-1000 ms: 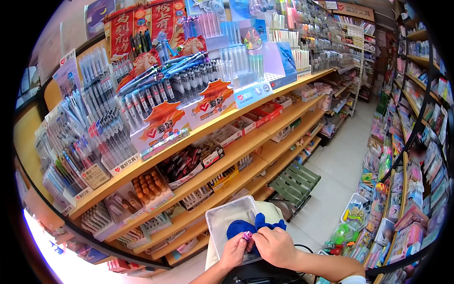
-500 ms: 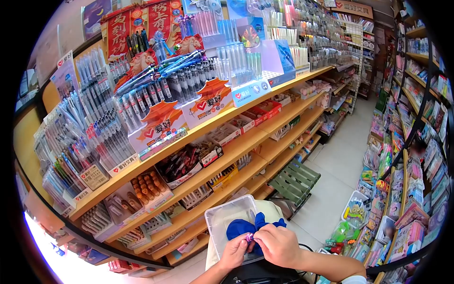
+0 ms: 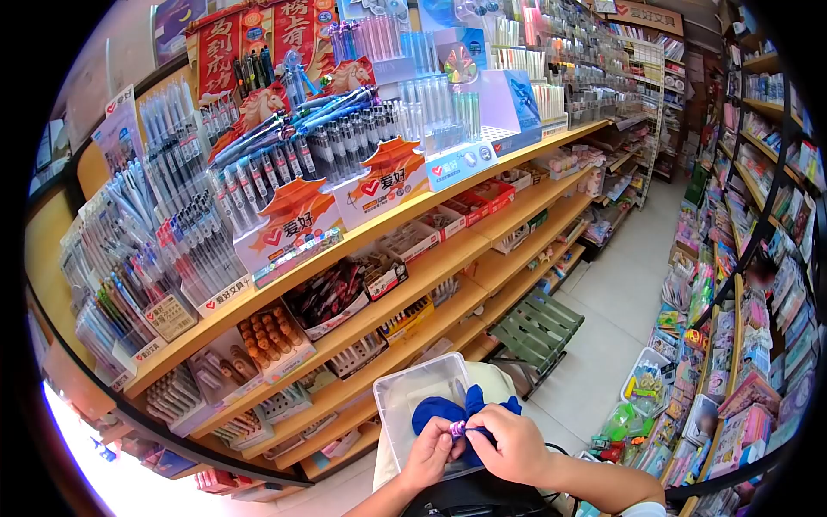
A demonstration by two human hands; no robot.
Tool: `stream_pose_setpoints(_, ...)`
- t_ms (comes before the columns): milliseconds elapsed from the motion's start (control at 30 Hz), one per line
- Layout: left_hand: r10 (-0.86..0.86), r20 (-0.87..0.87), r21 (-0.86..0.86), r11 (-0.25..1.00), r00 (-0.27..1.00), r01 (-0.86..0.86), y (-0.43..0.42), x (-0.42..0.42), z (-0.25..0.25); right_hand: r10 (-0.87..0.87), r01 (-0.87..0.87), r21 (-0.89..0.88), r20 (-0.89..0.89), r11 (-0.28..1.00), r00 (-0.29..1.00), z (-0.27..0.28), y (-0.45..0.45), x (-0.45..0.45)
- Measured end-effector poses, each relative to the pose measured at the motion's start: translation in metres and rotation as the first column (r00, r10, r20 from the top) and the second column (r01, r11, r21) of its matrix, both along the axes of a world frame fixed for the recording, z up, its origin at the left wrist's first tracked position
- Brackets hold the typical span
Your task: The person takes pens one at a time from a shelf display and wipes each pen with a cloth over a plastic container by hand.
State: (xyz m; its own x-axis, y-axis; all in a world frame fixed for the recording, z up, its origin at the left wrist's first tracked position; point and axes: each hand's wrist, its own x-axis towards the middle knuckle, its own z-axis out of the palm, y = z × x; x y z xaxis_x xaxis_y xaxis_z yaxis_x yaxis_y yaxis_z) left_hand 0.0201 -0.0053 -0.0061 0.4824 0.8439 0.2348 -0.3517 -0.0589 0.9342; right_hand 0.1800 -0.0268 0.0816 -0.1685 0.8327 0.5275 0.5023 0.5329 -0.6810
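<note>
My left hand [image 3: 433, 454] pinches a small purple and white item [image 3: 457, 428] between thumb and fingers. Close against its right side, my right hand [image 3: 510, 444] has its fingers pressed together at the item; a dark strand seems to pass there, too small to make out. Behind both hands lies bright blue material [image 3: 438, 410], partly hidden by them, with some of it sticking up above my right hand. It rests over a clear plastic box [image 3: 392, 398] on my lap.
Wooden shelves [image 3: 482, 241] with pens and boxed goods run along the left and front. A green slatted folding stool [image 3: 538, 332] stands beyond my lap. The tiled aisle [image 3: 603, 293] leads away, with packed racks [image 3: 741, 345] on the right.
My right hand has shifted slightly, its fingers now bent differently beside the purple and white item. My left hand stays nearly in place, still holding it.
</note>
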Motion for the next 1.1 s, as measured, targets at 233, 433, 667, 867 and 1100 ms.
stream_pose_setpoints(233,-0.004,-0.007,0.034,0.999,1.000,0.004,0.002,0.000,-0.001,-0.026,0.023,0.054,0.065,0.998,0.998,0.004,0.003,0.002)
stream_pose_setpoints(433,-0.009,0.018,-0.069,0.998,1.000,0.010,-0.001,0.001,0.008,-0.124,0.003,0.385,0.290,0.923,0.949,-0.003,0.004,-0.002)
stream_pose_setpoints(667,-0.018,0.069,-0.067,0.997,0.997,0.023,0.000,0.001,0.005,-0.085,-0.036,0.376,0.299,0.926,0.950,-0.009,0.002,-0.001)
stream_pose_setpoints(867,-0.037,0.127,-0.114,0.992,0.991,0.051,0.002,0.000,0.006,-0.114,-0.008,0.425,0.262,0.905,0.958,-0.014,0.001,-0.007)
stream_pose_setpoints(1100,-0.067,0.096,-0.152,0.985,0.993,0.081,0.004,-0.003,0.004,-0.119,-0.032,0.422,0.326,0.906,0.938,-0.015,0.001,-0.005)
